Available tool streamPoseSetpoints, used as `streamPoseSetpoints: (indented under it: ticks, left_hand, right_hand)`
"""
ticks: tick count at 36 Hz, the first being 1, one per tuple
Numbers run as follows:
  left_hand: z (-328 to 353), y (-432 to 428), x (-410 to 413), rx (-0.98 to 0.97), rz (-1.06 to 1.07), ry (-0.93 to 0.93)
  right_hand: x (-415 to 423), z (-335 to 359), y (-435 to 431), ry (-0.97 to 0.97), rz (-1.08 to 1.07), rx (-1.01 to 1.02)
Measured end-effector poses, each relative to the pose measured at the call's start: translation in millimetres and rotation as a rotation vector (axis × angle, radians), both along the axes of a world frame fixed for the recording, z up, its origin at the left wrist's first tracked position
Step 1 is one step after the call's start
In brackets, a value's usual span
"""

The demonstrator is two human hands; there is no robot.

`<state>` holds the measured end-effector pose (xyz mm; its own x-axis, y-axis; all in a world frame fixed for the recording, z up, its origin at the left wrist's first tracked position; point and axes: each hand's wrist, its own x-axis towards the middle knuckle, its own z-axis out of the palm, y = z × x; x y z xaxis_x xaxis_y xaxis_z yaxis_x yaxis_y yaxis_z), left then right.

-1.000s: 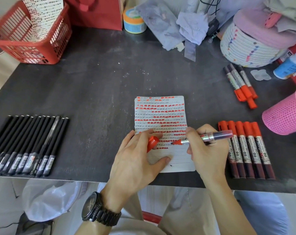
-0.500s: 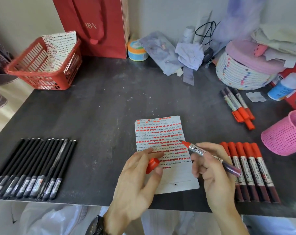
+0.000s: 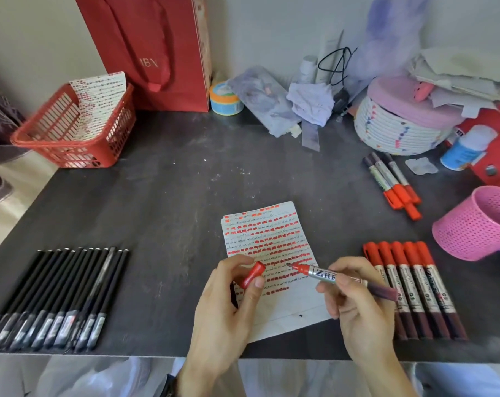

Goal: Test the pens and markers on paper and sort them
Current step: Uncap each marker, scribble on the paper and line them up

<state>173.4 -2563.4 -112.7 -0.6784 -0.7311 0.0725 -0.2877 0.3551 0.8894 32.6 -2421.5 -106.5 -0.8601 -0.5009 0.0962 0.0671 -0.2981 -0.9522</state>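
Dark desk (image 3: 162, 196), marker (image 3: 340, 277) in R grip (image 3: 357, 299), cap (image 3: 253, 275) in L grip (image 3: 228, 305)

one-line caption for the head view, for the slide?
Left hand holds the red cap, right hand the uncapped red marker over the test paper.

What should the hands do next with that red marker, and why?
Probably push the cap back onto the marker. The left hand holds the cap a short gap from the bare tip, which the right hand holds pointing at it, above the marked paper.
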Motion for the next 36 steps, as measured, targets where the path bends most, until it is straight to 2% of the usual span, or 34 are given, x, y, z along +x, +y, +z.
streamPoseSetpoints:
  ticks: [11,17,23,28,33,36]
  left_hand:
    - [0,-2,-1,-0.111,-0.062,0.068]
    - [2,-2,-1,-0.169,-0.097,0.083]
    - [5,-2,-1,-0.251,-0.158,0.090]
    - [9,-8,3,-0.104,-0.165,0.159]
    - [15,-14,11,-0.048,-0.198,0.174]
    - [22,-18,16,0.111,-0.204,0.222]
  right_hand:
    - [3,6,0,0.012,0.033,-0.038]
    - [5,4,2,0.050,0.048,0.062]
    - [10,17,0,0.142,0.159,0.171]
    - [10,29,5,0.208,0.208,0.298]
    - [15,39,15,0.276,0.300,0.439]
    - [27,42,17,0.279,0.292,0.453]
